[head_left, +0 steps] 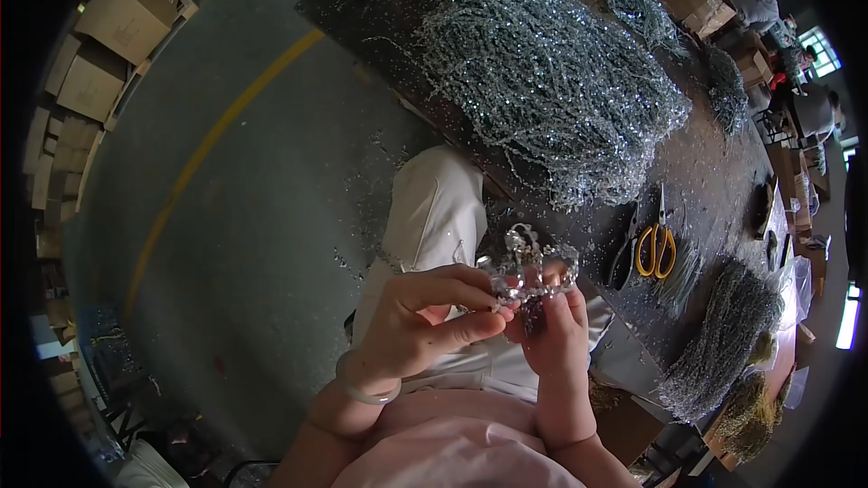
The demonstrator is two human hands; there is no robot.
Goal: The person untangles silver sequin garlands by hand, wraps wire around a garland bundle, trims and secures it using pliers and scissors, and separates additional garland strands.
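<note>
A small silvery, looped tinsel piece (533,273) is held between both hands above the person's lap. My left hand (432,321), with a bracelet at the wrist, pinches its left lower side between thumb and fingertips. My right hand (553,330) grips it from below on the right, with the thumb up against the shiny strands. Just beyond the hands, a large heap of silver tinsel strands (551,81) lies on the dark table (579,239).
Yellow-handled scissors (655,248) and dark-handled pliers (622,258) lie right of the hands. Further right are a grey tinsel bundle (723,339) and a gold one (749,416). Cardboard boxes (131,14) line the far left. Other people (814,113) sit at the upper right.
</note>
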